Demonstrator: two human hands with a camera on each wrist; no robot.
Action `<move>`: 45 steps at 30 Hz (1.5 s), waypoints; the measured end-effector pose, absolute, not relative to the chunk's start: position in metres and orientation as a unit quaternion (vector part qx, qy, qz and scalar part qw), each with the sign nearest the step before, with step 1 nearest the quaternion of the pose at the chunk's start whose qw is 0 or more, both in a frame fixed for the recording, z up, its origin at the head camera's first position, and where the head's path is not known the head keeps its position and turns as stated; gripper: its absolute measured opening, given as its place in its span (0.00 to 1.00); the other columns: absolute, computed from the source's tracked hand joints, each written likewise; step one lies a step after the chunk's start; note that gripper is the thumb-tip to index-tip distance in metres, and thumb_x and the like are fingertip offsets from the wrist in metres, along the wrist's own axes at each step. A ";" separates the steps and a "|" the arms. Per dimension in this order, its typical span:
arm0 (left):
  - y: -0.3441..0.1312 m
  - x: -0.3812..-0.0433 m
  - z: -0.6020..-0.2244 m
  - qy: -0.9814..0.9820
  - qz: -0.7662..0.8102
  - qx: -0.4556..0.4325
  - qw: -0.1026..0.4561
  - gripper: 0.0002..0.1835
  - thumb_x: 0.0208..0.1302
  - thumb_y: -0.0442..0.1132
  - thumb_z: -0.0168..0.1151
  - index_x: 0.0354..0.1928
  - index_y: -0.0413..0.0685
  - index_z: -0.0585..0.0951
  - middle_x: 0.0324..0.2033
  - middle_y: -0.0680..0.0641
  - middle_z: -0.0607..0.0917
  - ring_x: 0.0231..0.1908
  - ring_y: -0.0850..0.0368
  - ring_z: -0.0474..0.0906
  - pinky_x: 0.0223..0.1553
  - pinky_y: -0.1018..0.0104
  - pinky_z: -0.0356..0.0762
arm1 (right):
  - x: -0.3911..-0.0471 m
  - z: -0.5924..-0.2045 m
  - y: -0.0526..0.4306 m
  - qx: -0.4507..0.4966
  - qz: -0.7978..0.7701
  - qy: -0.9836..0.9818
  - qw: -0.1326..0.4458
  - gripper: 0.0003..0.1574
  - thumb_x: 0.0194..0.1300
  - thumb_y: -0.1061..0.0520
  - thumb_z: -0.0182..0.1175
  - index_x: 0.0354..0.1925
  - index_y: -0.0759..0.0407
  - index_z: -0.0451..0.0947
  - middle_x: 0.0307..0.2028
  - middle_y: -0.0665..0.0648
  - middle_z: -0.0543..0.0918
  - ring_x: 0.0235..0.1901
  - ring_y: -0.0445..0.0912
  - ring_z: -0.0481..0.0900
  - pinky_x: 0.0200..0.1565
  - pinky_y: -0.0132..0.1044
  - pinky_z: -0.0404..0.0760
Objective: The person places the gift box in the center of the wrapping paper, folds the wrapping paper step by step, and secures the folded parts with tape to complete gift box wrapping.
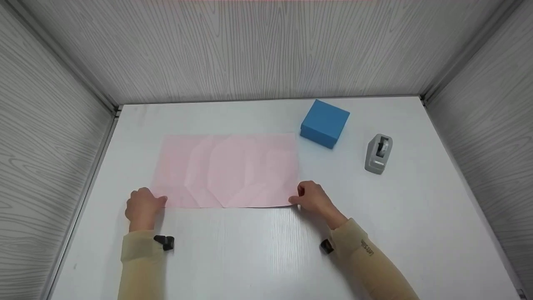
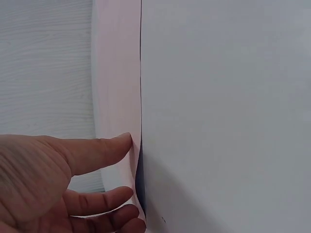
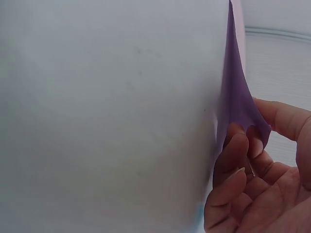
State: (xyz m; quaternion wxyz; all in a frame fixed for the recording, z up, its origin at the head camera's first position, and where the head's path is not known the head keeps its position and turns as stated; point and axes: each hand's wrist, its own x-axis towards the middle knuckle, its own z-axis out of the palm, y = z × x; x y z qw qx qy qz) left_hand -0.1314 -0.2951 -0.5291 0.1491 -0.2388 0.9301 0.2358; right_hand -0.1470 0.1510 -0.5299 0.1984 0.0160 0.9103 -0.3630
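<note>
A pink sheet of paper (image 1: pixel 229 171) with fold creases lies on the white table in the head view. My left hand (image 1: pixel 143 208) holds its near left corner, thumb over the pink face; in the left wrist view the edge curves up beside the fingers (image 2: pixel 99 201). At the near right corner, my right hand (image 1: pixel 314 199) pinches the paper between thumb and fingers. That corner is raised, and the right wrist view shows the paper's purple underside (image 3: pixel 238 97).
A blue box (image 1: pixel 325 121) stands behind the paper's right end. Farther right sits a grey tape dispenser (image 1: pixel 378 154). Wood-grain panels (image 1: pixel 266 50) enclose the table (image 1: pixel 233 258) at the back and both sides.
</note>
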 end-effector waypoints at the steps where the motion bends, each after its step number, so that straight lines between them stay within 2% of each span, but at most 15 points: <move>1: -0.295 -0.132 -0.530 0.931 0.235 -0.238 0.149 0.30 0.65 0.44 0.61 0.52 0.19 0.70 0.43 0.25 0.73 0.43 0.31 0.72 0.42 0.40 0.75 | -0.147 -0.531 0.151 0.016 -0.363 0.910 0.199 0.14 0.60 0.53 0.69 0.30 0.58 0.75 0.25 0.55 0.74 0.26 0.47 0.72 0.28 0.38 0.70; 7: -0.297 -0.134 -0.532 0.932 0.249 -0.224 0.138 0.28 0.64 0.42 0.62 0.50 0.18 0.70 0.43 0.23 0.78 0.38 0.33 0.79 0.37 0.44 0.78 | -0.147 -0.532 0.150 0.022 -0.364 0.909 0.202 0.14 0.60 0.53 0.70 0.30 0.58 0.75 0.26 0.56 0.75 0.27 0.47 0.72 0.28 0.37 0.71; 13: -0.295 -0.134 -0.527 0.911 0.283 -0.247 0.169 0.31 0.66 0.41 0.57 0.58 0.18 0.63 0.52 0.20 0.73 0.49 0.27 0.74 0.46 0.39 0.75 | -0.145 -0.532 0.151 0.015 -0.366 0.909 0.199 0.14 0.60 0.53 0.70 0.29 0.58 0.74 0.25 0.55 0.74 0.25 0.47 0.71 0.27 0.38 0.69; 16: -0.293 -0.131 -0.526 0.910 0.286 -0.241 0.181 0.26 0.67 0.37 0.52 0.58 0.20 0.66 0.53 0.22 0.73 0.51 0.28 0.73 0.49 0.39 0.73 | -0.144 -0.530 0.154 0.008 -0.374 0.906 0.200 0.15 0.60 0.54 0.69 0.27 0.58 0.73 0.24 0.54 0.73 0.24 0.46 0.70 0.27 0.37 0.69; 19: -0.290 -0.128 -0.526 0.916 0.282 -0.223 0.179 0.22 0.67 0.36 0.49 0.56 0.23 0.70 0.53 0.24 0.75 0.50 0.28 0.74 0.46 0.41 0.75 | -0.142 -0.528 0.160 0.009 -0.389 0.899 0.203 0.15 0.60 0.55 0.69 0.26 0.58 0.72 0.23 0.54 0.73 0.24 0.46 0.70 0.26 0.37 0.69; 22: -0.287 -0.125 -0.526 0.918 0.283 -0.218 0.171 0.24 0.67 0.41 0.52 0.54 0.23 0.71 0.51 0.25 0.75 0.48 0.29 0.75 0.44 0.42 0.75 | -0.140 -0.526 0.168 0.011 -0.399 0.894 0.204 0.15 0.59 0.57 0.69 0.26 0.59 0.71 0.22 0.54 0.71 0.24 0.46 0.69 0.26 0.37 0.69; 29: -0.269 -0.118 -0.528 0.924 0.261 -0.221 0.169 0.41 0.59 0.58 0.65 0.51 0.21 0.69 0.42 0.28 0.76 0.40 0.35 0.76 0.36 0.46 0.75 | -0.130 -0.526 0.187 0.014 -0.399 0.893 0.205 0.15 0.59 0.57 0.69 0.25 0.58 0.71 0.22 0.53 0.70 0.25 0.46 0.69 0.26 0.37 0.69; 34: -0.257 -0.118 -0.528 0.930 0.242 -0.208 0.183 0.40 0.59 0.57 0.66 0.51 0.21 0.70 0.41 0.28 0.75 0.37 0.38 0.74 0.32 0.49 0.75 | -0.120 -0.530 0.197 0.017 -0.405 0.891 0.206 0.16 0.59 0.58 0.69 0.25 0.58 0.70 0.22 0.53 0.70 0.24 0.46 0.68 0.26 0.37 0.67; 39: -0.250 -0.118 -0.528 0.931 0.249 -0.198 0.178 0.36 0.61 0.52 0.65 0.52 0.20 0.71 0.43 0.26 0.75 0.39 0.37 0.73 0.37 0.45 0.76 | -0.113 -0.531 0.202 0.017 -0.407 0.890 0.207 0.16 0.59 0.58 0.69 0.24 0.58 0.70 0.21 0.52 0.69 0.24 0.46 0.67 0.26 0.37 0.66; 42: -0.249 -0.119 -0.527 0.928 0.260 -0.204 0.171 0.39 0.60 0.51 0.67 0.54 0.19 0.66 0.44 0.25 0.73 0.41 0.34 0.73 0.42 0.42 0.75 | -0.111 -0.531 0.203 0.015 -0.408 0.890 0.205 0.16 0.59 0.57 0.69 0.25 0.58 0.70 0.21 0.52 0.69 0.24 0.46 0.67 0.26 0.37 0.66; 45: -0.251 -0.120 -0.527 0.927 0.255 -0.212 0.173 0.46 0.57 0.55 0.69 0.56 0.18 0.61 0.45 0.24 0.70 0.43 0.32 0.71 0.42 0.40 0.74 | -0.111 -0.531 0.203 0.013 -0.409 0.890 0.203 0.17 0.58 0.58 0.70 0.24 0.58 0.70 0.21 0.52 0.68 0.24 0.45 0.67 0.26 0.37 0.66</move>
